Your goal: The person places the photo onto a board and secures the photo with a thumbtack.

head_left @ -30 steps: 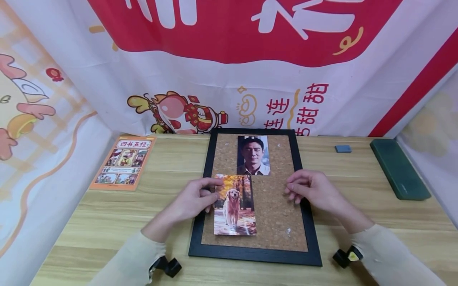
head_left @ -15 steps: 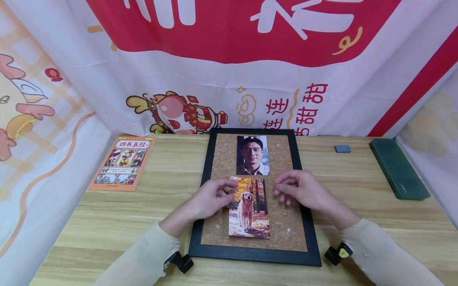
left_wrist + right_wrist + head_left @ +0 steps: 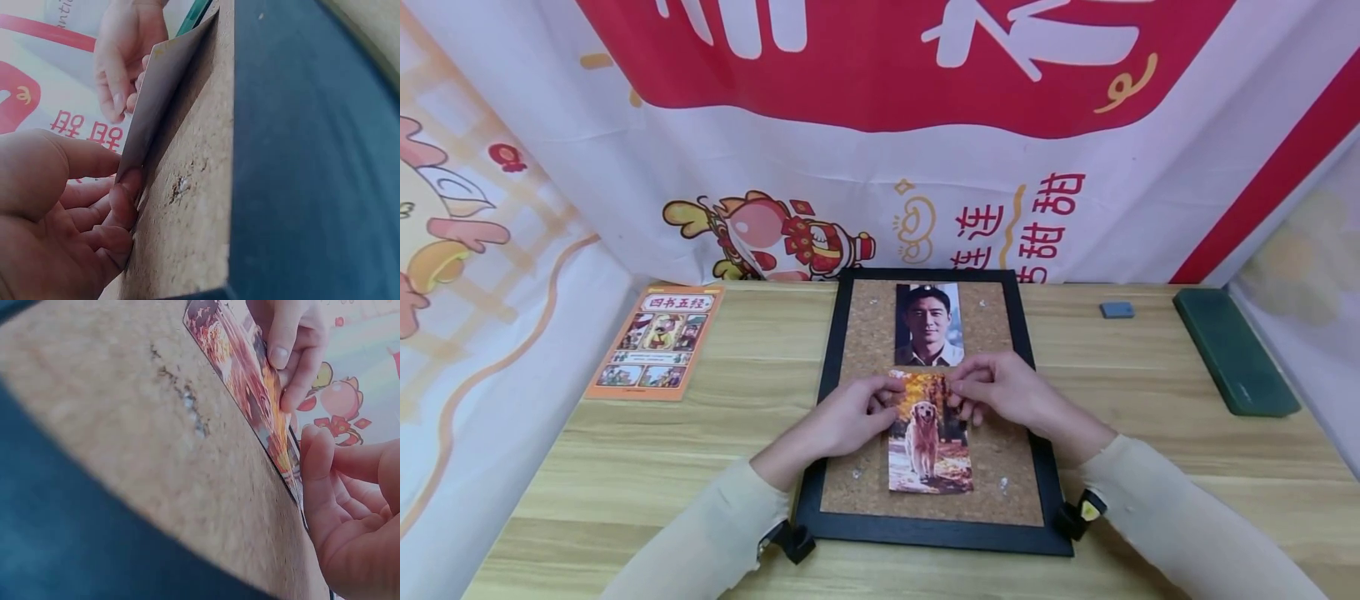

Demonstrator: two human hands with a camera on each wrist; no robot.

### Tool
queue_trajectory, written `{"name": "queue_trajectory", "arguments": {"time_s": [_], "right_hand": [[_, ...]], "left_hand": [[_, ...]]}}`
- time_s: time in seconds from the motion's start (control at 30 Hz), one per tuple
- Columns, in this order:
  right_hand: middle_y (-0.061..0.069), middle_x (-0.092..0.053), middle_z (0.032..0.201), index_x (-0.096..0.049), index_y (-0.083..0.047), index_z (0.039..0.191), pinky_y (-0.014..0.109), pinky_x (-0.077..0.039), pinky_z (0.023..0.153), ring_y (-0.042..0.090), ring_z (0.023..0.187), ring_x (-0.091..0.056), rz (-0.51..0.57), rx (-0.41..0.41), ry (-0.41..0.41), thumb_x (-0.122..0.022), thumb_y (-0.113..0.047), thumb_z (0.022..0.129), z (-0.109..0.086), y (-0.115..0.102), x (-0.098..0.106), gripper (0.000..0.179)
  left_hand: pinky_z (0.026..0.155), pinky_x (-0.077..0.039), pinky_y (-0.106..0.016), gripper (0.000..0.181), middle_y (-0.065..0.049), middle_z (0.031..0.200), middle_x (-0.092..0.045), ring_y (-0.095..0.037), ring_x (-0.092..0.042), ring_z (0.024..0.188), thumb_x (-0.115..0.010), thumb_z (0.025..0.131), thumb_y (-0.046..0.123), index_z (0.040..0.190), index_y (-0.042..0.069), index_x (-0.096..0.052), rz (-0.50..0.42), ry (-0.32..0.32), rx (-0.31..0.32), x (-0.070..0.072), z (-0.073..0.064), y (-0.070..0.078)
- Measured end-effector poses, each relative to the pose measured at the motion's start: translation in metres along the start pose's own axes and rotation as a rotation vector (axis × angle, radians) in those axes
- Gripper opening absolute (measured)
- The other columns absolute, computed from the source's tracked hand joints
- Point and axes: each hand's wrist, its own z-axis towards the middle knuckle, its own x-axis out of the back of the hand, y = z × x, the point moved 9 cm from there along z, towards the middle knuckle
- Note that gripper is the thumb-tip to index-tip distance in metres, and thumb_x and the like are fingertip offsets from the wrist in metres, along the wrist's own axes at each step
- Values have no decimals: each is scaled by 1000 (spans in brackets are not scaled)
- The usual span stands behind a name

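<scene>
My left hand (image 3: 857, 415) pinches the upper left edge of a photo of a golden retriever (image 3: 925, 462) between thumb and fingers. In the left wrist view the photo (image 3: 147, 112) tilts up off the corkboard (image 3: 200, 231), its pale back showing. At the photo's upper right corner, my right hand (image 3: 996, 387) has curled fingers. The right wrist view has that hand (image 3: 356, 506) with thumb and fingertip pressed together beside the photo edge; whether anything small sits between them is hidden. A portrait photo (image 3: 928, 329) lies above, with a small white spot at its top edge.
The board's black frame (image 3: 932, 533) lies on a wooden table (image 3: 625, 517). Small shiny bits (image 3: 1003, 485) dot the cork. An orange booklet (image 3: 658, 342) lies left; a blue eraser-like block (image 3: 1117, 310) and a green case (image 3: 1236, 354) lie right. A printed curtain (image 3: 880, 167) hangs behind.
My left hand has carried the dog photo rightward, to below the portrait. My right hand has moved left, from the board's right side to the dog photo's upper right corner.
</scene>
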Motion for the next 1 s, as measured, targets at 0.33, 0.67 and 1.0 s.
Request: {"name": "queue_trajectory", "arguments": {"time_s": [0.33, 0.67, 1.0], "right_hand": [[16, -79, 94, -67, 7, 120, 33, -64, 66, 18, 71, -73, 48, -30, -37, -59, -3, 108, 22, 1, -14, 17], [16, -79, 92, -67, 7, 119, 33, -64, 63, 17, 67, -73, 45, -72, -28, -59, 0, 108, 35, 0, -20, 16], [17, -78, 88, -67, 9, 120, 33, -65, 64, 17, 66, -74, 83, -127, -17, -61, 0, 107, 41, -1, -26, 17]], "left_hand": [[82, -54, -29, 35, -2, 112, -72, -8, -64, 89, -68, 104, 13, 139, 8, -68, 46, -31, -8, -2, 4, 2], [83, -54, -30, 34, -2, 112, -72, -9, -64, 90, -68, 104, 13, 137, 7, -68, 59, -51, -13, -4, 6, 2], [86, -55, -32, 33, -1, 111, -73, -9, -64, 94, -68, 105, 14, 137, 7, -68, 74, -60, 15, -3, 8, 2]]}}
